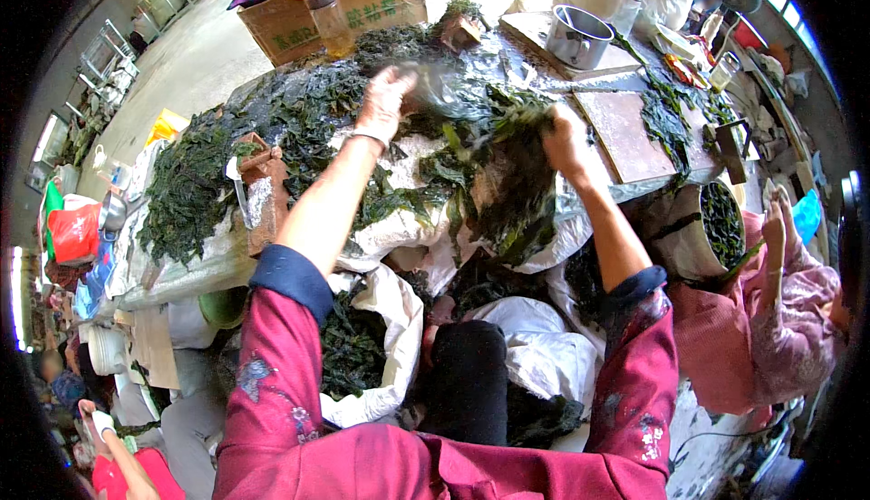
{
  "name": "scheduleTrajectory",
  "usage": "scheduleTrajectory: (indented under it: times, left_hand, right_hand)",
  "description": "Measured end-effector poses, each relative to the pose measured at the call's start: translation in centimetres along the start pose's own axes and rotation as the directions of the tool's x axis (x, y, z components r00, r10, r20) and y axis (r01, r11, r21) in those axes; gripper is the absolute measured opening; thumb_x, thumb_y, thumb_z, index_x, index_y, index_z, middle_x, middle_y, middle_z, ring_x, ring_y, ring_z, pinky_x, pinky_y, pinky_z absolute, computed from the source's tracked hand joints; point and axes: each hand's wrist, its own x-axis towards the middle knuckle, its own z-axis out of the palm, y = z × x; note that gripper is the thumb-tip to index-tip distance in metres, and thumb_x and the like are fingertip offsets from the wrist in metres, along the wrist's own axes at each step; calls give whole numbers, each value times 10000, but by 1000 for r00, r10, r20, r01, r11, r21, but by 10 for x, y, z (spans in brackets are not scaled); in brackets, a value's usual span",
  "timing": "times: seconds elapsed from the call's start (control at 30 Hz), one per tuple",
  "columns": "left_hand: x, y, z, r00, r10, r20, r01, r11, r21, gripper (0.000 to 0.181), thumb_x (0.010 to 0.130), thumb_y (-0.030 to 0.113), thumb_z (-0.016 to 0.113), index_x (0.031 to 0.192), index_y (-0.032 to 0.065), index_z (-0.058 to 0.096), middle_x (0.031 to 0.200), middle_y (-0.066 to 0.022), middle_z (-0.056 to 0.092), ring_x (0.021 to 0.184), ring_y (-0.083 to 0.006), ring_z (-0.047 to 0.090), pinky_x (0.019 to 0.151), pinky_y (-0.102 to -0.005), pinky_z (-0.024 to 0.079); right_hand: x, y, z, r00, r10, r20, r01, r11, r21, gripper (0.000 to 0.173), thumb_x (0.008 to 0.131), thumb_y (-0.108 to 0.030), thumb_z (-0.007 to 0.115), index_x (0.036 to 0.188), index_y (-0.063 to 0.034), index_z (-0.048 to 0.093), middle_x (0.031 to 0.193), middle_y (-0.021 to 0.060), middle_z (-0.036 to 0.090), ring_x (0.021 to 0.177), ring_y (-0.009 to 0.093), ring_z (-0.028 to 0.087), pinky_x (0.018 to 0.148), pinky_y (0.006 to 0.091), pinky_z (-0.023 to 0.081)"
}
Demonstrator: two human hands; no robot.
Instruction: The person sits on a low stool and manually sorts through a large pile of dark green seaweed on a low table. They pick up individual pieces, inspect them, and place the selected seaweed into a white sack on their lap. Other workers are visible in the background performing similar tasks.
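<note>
Dark green seaweed (520,194) hangs from my right hand (569,143), its fingers closed on it at the table's near side. My left hand (387,102) is further left and further back, against a blurred clump of seaweed (442,92); its hold on that clump is unclear. A heap of seaweed (187,187) covers the left part of the table, beside a brick with a whitish patch (265,201). Whitish sacking (401,228) lies under the strands between my arms. Below, an open white sack (404,337) holds more seaweed.
At the back stand a cardboard box (380,7), a plastic jar (331,24) and a metal mug (579,37) on a board. Another board (625,136) lies to the right. A tilted bucket of seaweed (680,228) is near a co-worker in pink (781,323). Another person's arm (122,452) shows lower left.
</note>
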Motion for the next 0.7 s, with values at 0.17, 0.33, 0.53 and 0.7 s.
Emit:
scheduleTrajectory:
  times: [0.17, 0.33, 0.53, 0.7]
  left_hand:
    - [-9, 80, -4, 996, 67, -57, -81, 955, -287, 144, 903, 172, 552, 1011, 83, 588, 917, -26, 634, 839, -161, 603, 810, -332, 486]
    - [-8, 69, -16, 999, 30, 40, -32, 998, 47, 110, 888, 117, 572, 988, 72, 587, 863, -19, 632, 753, -110, 587, 688, -267, 492]
    - [-42, 91, 24, 968, -58, 244, 113, 969, -220, 105, 898, 132, 565, 982, 70, 579, 890, -54, 648, 813, -146, 614, 755, -293, 502]
    - [-50, 99, 10, 989, 66, 131, -32, 969, -246, 143, 885, 117, 582, 1015, 59, 574, 944, -45, 645, 859, -152, 607, 825, -302, 482]
  right_hand:
    - [56, -17, -55, 912, 366, -186, -221, 820, 528, 237, 859, -173, 583, 981, 30, 574, 938, 185, 633, 846, 267, 602, 764, 353, 471]
    - [39, -18, -52, 968, 218, 122, -135, 869, -476, 422, 749, -146, 675, 1137, -45, 542, 1090, 197, 553, 1014, 349, 544, 827, 449, 482]
    - [11, -109, 1, 940, -226, 255, 72, 865, 497, 695, 688, -241, 781, 1278, -75, 452, 1201, 187, 495, 937, 274, 555, 821, 369, 472]
    - [19, -106, 22, 962, -130, 241, -51, 779, 625, 265, 846, -226, 637, 1015, -24, 610, 689, 56, 560, 647, 142, 503, 586, 324, 439]
